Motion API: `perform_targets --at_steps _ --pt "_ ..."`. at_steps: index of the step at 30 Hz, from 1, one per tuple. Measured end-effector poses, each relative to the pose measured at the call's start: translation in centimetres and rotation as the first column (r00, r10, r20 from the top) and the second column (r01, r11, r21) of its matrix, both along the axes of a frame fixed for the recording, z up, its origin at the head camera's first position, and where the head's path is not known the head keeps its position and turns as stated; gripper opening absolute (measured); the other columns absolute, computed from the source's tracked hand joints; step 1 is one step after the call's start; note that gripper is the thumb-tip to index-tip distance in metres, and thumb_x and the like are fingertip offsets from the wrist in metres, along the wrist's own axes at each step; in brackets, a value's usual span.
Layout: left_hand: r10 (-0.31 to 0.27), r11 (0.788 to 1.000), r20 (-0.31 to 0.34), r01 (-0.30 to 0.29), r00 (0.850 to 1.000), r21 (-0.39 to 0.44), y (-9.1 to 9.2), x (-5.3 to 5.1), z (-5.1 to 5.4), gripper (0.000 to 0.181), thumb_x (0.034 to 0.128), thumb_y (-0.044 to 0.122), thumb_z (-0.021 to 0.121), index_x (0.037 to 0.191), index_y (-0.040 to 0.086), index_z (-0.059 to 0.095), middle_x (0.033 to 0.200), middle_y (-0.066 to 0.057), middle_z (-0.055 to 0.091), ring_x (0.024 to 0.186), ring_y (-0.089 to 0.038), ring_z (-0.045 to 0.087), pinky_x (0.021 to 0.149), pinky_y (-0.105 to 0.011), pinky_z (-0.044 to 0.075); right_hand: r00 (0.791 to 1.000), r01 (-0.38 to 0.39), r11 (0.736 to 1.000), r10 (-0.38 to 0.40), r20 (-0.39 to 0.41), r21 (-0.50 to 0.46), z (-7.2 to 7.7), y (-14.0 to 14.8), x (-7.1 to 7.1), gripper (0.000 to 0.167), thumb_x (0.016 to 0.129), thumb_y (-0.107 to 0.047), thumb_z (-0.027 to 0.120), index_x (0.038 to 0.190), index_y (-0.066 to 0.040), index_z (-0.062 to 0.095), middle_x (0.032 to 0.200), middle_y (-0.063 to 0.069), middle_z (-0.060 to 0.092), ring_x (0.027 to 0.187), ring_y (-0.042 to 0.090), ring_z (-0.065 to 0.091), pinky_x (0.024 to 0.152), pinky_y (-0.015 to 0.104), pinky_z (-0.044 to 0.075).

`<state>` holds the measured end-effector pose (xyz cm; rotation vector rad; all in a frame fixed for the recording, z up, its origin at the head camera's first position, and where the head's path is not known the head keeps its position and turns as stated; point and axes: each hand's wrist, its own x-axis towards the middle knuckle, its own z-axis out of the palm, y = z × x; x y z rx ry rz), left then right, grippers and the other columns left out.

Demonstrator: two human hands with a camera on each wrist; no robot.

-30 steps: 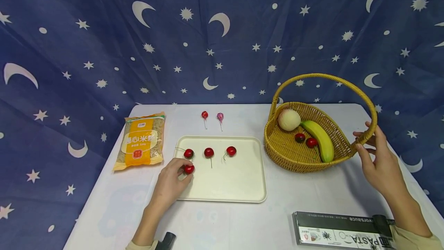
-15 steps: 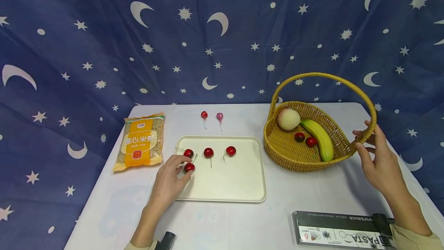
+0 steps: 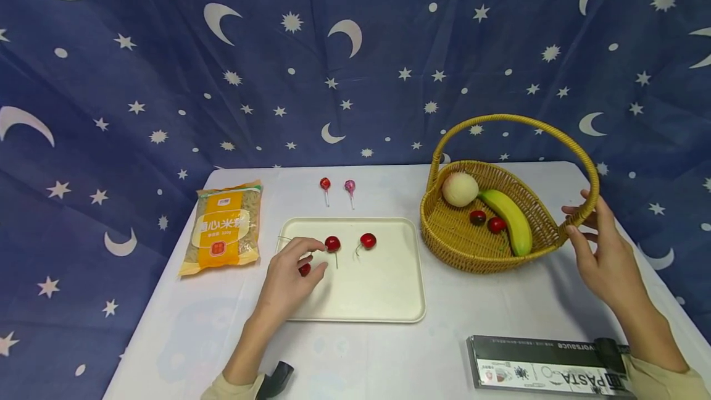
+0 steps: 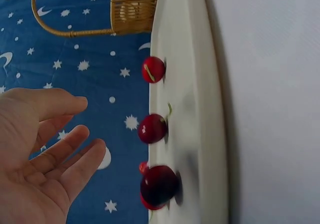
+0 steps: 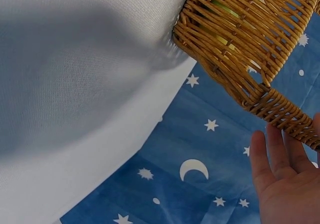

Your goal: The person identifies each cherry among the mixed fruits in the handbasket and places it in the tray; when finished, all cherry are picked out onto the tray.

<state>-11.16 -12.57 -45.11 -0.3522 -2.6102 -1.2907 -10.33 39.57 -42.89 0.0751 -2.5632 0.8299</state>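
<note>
My left hand [image 3: 294,279] hovers over the left side of a cream tray [image 3: 372,295], thumb and fingers apart, holding nothing. Just beyond its fingertips lies a red cherry [image 3: 332,244]; another cherry [image 3: 368,241] is farther right. A nearer cherry [image 3: 305,270] shows partly between the fingers. In the left wrist view, a dark cherry [image 4: 159,185] overlaps one more behind it. My right hand [image 3: 608,258] holds the right base of the handle of a wicker basket [image 3: 461,258], thumb in front. Inside the basket are a peach [image 3: 460,189], a banana [image 3: 508,221] and two cherries [image 3: 496,225].
A yellow bag of grain [image 3: 222,227] lies left of the tray. Two lollipops [image 3: 349,186] lie behind the tray. A dark pasta box [image 3: 544,366] sits at the front right, under the right forearm. A blue star-patterned cloth [image 3: 333,79] hangs behind the table.
My left hand has left the front-left cherry on the tray and moved right, toward the middle cherry, now hiding the back-left one. The right hand keeps its place at the basket handle.
</note>
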Motion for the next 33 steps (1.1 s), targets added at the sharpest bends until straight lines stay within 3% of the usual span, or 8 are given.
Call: perform_targets --at_steps 5,11,18,25,33 --pt "-0.052 0.998 -0.004 0.052 0.999 0.038 1.4 -0.6 0.5 0.029 0.0858 -0.002 0.084 0.110 0.011 0.076 0.112 -0.005 0.074 0.111 -0.030 0.074 0.095 -0.039 0.065 1.000 -0.011 1.000 0.011 -0.001 -0.004 0.1 0.1 0.0 0.079 0.108 -0.007 0.059 0.168 -0.038 0.019 0.142 0.025 0.063 0.114 -0.032 0.033 0.091 -0.012 0.026" --pt "-0.113 0.990 -0.070 0.118 0.991 0.077 3.3 -1.5 0.7 0.029 0.0841 -0.006 0.083 0.108 0.007 0.075 0.109 -0.010 0.074 0.099 -0.033 0.076 0.092 -0.042 0.066 1.000 -0.011 1.000 0.011 0.005 -0.001 0.1 0.0 0.0 0.079 0.108 -0.007 0.059 0.169 -0.037 0.019 0.142 0.025 0.063 0.114 -0.031 0.033 0.090 -0.012 0.026" --pt "-0.162 0.983 -0.072 0.168 0.984 0.076 5.5 -2.5 1.2 0.025 0.0882 -0.001 0.081 0.110 0.010 0.075 0.114 -0.005 0.075 0.112 -0.029 0.074 0.095 -0.037 0.065 1.000 -0.001 1.000 0.001 0.021 0.005 0.2 0.0 0.1 0.079 0.109 -0.009 0.058 0.169 -0.039 0.017 0.143 0.025 0.063 0.113 -0.031 0.031 0.089 -0.012 0.025" --pt "-0.213 0.970 -0.109 0.223 0.971 0.094 7.7 -3.4 1.9 0.024 0.0897 0.000 0.080 0.111 0.009 0.075 0.114 -0.006 0.074 0.109 -0.028 0.073 0.095 -0.038 0.065 1.000 -0.017 1.000 0.017 0.017 0.012 0.5 0.0 -0.1 0.079 0.109 -0.008 0.057 0.169 -0.038 0.016 0.143 0.025 0.062 0.114 -0.032 0.032 0.089 -0.012 0.025" --pt "-0.305 0.937 -0.063 0.312 0.950 0.155 10.5 -4.8 2.1 0.023 0.0924 0.002 0.078 0.114 0.009 0.075 0.117 -0.007 0.073 0.114 -0.026 0.073 0.097 -0.030 0.064 1.000 -0.026 0.999 0.026 0.010 0.027 0.4 0.1 0.0 0.080 0.108 -0.007 0.058 0.169 -0.038 0.017 0.141 0.025 0.063 0.113 -0.033 0.032 0.089 -0.012 0.025"
